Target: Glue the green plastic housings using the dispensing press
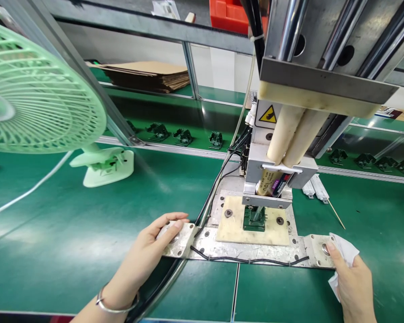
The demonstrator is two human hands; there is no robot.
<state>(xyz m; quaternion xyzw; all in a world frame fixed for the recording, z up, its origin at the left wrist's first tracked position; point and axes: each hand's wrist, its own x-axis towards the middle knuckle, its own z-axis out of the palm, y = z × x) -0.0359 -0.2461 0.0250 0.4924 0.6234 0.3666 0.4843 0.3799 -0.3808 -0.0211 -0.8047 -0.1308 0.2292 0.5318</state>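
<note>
My left hand (151,242) is wrapped over the left button block (186,242) of a metal press base, thumb lying on top where the button is hidden. At the other end, my right hand (353,280) presses its thumb on the round button of the right button block (319,251). A crumpled white tissue (348,251) is held in that same hand. Between the hands, a small dark green part (254,220) sits in the cream fixture plate (222,233). Above it, two glue tubes (272,181) are clamped upright in the dispensing press (326,89), a nozzle reaching down to the part.
A pale green fan (47,89) stands at left. Several dark green parts (216,140) line the back ledge. White mixing nozzles (314,188) and a thin wooden stick (336,214) lie right of the press. Black cables (218,175) run down its left side. Cardboard sheets (148,74) are stacked behind.
</note>
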